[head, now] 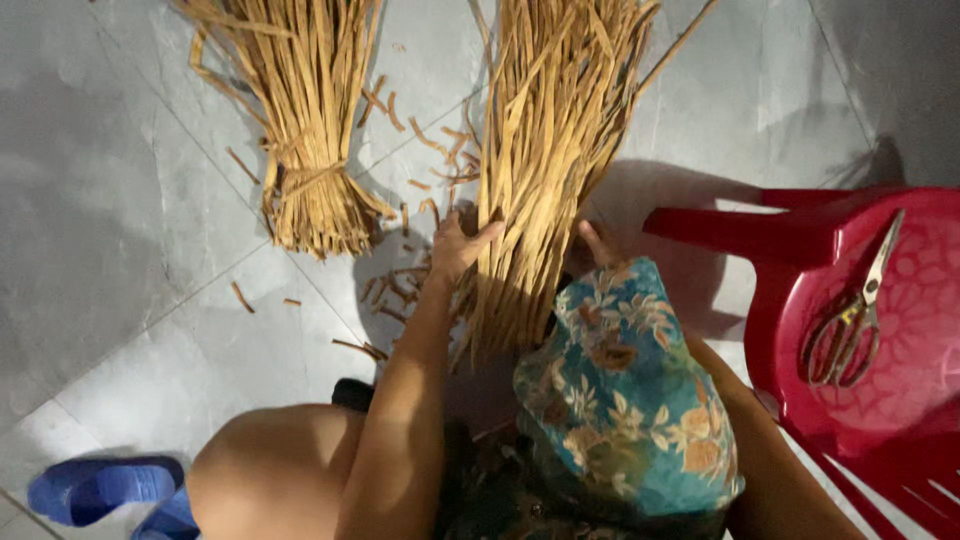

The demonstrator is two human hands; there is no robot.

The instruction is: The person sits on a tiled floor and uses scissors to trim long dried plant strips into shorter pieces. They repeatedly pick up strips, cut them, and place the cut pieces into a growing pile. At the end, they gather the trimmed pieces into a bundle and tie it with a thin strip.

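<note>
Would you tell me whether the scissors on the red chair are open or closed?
Closed. The scissors lie flat on the red chair seat, blades together in a single point, handles side by side.

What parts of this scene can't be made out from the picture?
- Right hand: mostly hidden behind the floral knee, so its grip on the loose bundle cannot be told.
- Both bundles' tops, the tied bundle too: cut off by the top edge.
- Red chair: cut off by the right edge.
- Blue sandals: partly cut off at the bottom edge.
- Scissors: blade tips too small to tell.
</note>
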